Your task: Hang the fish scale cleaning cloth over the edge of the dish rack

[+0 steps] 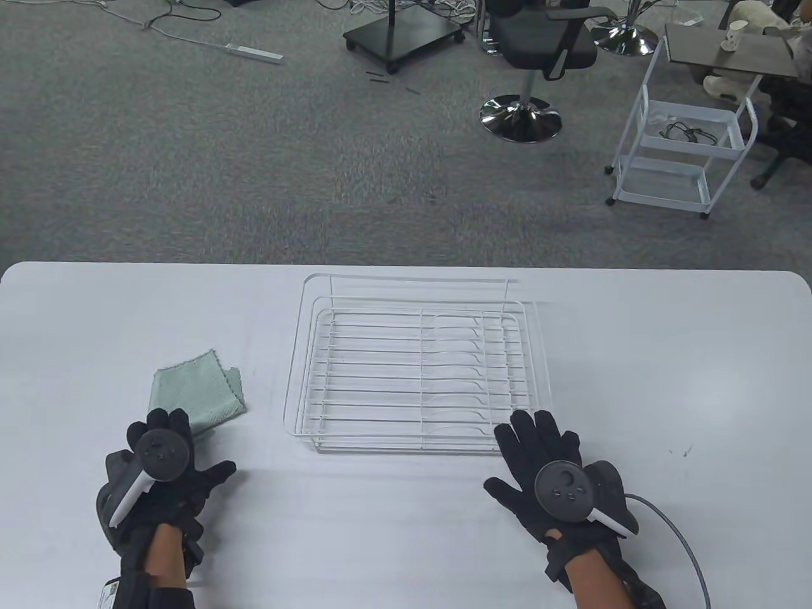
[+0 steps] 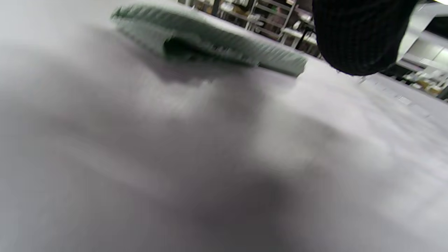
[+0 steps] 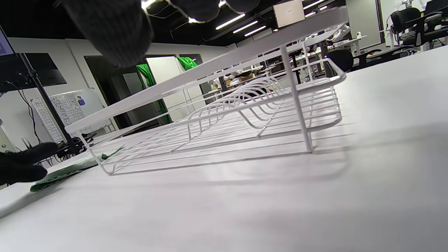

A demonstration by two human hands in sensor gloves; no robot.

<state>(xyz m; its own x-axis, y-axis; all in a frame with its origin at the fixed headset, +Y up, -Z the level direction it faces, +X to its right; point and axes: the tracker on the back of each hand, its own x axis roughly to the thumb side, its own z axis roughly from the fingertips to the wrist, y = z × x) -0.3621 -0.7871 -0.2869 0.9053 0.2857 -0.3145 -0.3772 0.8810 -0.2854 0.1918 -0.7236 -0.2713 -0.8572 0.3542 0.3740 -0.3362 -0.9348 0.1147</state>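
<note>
Because the pale green, fine-textured cleaning cloth [image 1: 197, 398] lies folded on the bench [image 1: 666, 380], left of the white wire dish rack [image 1: 415, 368], a one-layer pinch could let it bunch. The left hand [image 1: 162, 479] and right hand [image 1: 555, 476] are spread, grasping nothing.

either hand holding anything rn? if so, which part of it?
Nothing is held. Left hand lies spread at the near edge of the folded pale green cloth, ungripped; right hand is spread beside the white wire dish rack.
</note>
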